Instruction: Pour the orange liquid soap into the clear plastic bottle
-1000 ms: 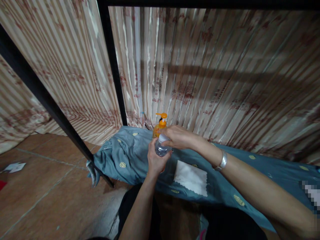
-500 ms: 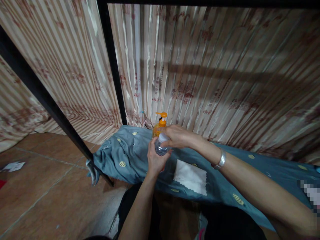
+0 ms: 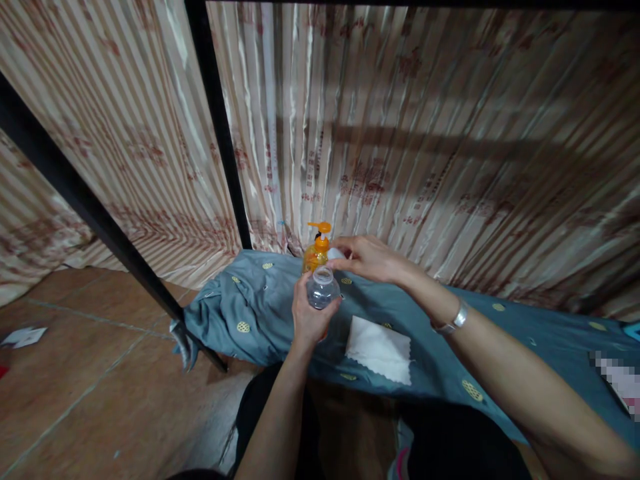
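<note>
Wrapped round a small clear bottle (image 3: 323, 291) is my left hand (image 3: 310, 320); the bottle's round mouth is uncovered and faces up. Just above and to the right, my right hand (image 3: 367, 259) pinches a whitish cap (image 3: 336, 254), apart from the bottle. Behind the clear bottle stands a yellow pump bottle (image 3: 314, 257) with an orange pump head, its lower part hidden. A white cloth (image 3: 379, 350) with a scalloped edge lies flat to the right of my left hand.
Blue-green fabric with yellow patterns (image 3: 270, 300) covers the low surface. Black metal posts (image 3: 95, 200) stand at the left, before a striped curtain (image 3: 400, 133). Paper (image 3: 24, 337) lies on the tiled floor (image 3: 85, 373). A blurred-out object (image 3: 617, 383) is at the far right.
The cap has come off the clear bottle. My right hand has moved up and to the right with it, while my left hand keeps the bottle in nearly the same place.
</note>
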`<state>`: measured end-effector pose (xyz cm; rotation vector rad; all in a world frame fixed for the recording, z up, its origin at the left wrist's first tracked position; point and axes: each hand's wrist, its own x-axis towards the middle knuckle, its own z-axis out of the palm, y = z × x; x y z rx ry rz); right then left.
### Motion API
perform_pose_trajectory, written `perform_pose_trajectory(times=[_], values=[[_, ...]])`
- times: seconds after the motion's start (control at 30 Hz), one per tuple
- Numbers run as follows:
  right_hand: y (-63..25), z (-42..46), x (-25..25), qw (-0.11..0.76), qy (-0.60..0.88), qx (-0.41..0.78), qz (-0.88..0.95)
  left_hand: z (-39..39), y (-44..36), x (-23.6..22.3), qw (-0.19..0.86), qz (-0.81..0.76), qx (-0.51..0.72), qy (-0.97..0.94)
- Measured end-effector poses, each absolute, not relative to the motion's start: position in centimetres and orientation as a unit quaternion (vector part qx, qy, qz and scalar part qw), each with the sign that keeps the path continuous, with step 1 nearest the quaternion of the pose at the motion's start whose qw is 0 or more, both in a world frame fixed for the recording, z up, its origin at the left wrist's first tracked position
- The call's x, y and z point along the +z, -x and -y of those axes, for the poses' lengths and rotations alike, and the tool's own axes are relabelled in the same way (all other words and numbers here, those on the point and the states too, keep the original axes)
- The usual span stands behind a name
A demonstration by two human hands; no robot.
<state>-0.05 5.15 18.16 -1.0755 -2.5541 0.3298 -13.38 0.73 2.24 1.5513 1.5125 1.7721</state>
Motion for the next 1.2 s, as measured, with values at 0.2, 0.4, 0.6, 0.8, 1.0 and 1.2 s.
perform_pose_trajectory(times=[0.2,0.4,0.6,0.8,1.0,1.2], values=[[-8.0,-5.3,10.4,0.354,0.482,0.353,0.72,-0.4,13.5,2.5,0.167,-0.532,0.624,-0.547],[-14.3,-3.7,-2.0,0.42,0.604,0.399,0.547,-0.4,13.6,2.0,0.16,-0.524,0.627,-0.554],[-15.9,-2.8,-6.9,0.343,0.708,0.281,0.55,0.3,14.3,2.7,0.086,-0.524,0.628,-0.569],[-16.1,-2.5,-6.5,0.261,0.733,0.163,0.607,4.1,12.5,6.5,-0.036,-0.426,0.633,-0.645],[-17.3,-2.3,-7.0,0.226,0.761,0.08,0.602,5.5,7.5,3.6,0.158,-0.328,0.501,-0.785],[-14.3,-3.3,-2.8,0.343,0.686,0.068,0.638,3.0,4.9,-1.2,0.419,-0.412,0.512,-0.627]])
